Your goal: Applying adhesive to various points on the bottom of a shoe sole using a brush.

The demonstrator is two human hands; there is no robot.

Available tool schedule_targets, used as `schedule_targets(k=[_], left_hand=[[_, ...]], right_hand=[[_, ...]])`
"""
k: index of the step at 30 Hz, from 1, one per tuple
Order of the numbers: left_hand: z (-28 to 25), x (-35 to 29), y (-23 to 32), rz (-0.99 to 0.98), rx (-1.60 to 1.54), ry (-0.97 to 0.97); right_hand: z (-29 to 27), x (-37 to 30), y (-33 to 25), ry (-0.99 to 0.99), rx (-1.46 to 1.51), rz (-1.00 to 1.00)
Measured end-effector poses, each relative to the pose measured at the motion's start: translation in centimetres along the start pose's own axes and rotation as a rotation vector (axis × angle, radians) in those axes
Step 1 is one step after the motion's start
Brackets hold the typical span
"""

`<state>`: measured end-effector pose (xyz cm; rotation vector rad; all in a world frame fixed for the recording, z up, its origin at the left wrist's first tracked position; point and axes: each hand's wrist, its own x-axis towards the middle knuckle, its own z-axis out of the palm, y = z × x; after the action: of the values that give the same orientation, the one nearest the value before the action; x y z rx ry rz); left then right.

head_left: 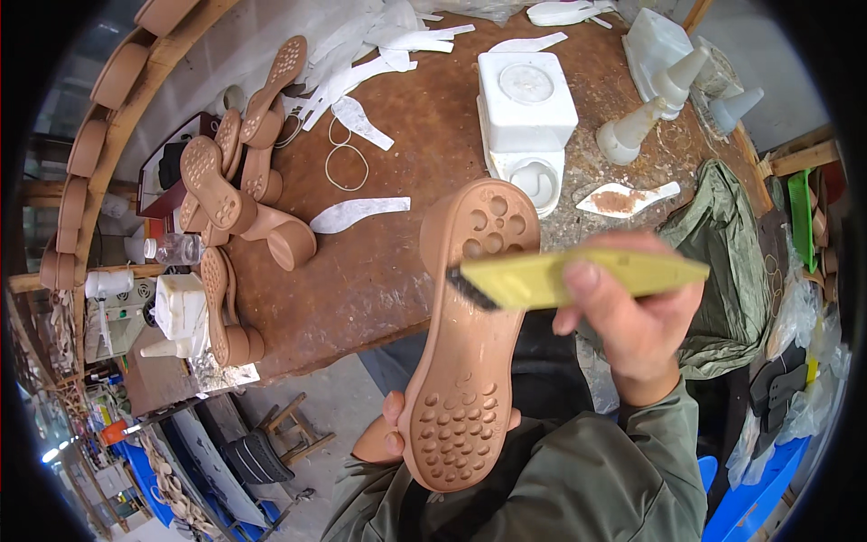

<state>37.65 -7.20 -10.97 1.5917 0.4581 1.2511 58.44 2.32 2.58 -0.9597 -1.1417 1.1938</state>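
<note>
Tan rubber is what you hold: a shoe sole (470,334), bumpy side up, close to your chest. Your left hand (390,434) has its grip pinched on the heel end so the sole stays steady. Your right hand (632,316) has its grip pressed tight on a yellow knife (578,275), with the dark tip laid across the middle of the sole. Past that, on the brown table (406,262), more soles (235,199) lie in a pile on your left. Farther back sits a white mold block (526,108) with a round hollow; you cannot tell what is in it. White squeeze bottles (632,131) lie near it.
</note>
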Motion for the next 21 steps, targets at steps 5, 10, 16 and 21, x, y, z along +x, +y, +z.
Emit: schedule_targets(k=[5,10,16,21], left_hand=[[0.5,-0.2,0.6,0.016,-0.05,-0.016],[1.0,-0.5,1.1,0.027,-0.092,-0.004],[1.7,-0.8,1.4,0.027,-0.156,0.027],[2.2,-0.8,1.8,0.021,-0.226,0.068]], right_hand=[[-0.3,2.4,-0.3,0.023,-0.067,-0.227],[0.1,-1.1,-1.4,-0.044,-0.125,-0.274],[0.2,-3.8,-1.7,-0.153,-0.39,-0.428],[0.7,-5.3,-1.3,-0.222,-0.312,-0.509]])
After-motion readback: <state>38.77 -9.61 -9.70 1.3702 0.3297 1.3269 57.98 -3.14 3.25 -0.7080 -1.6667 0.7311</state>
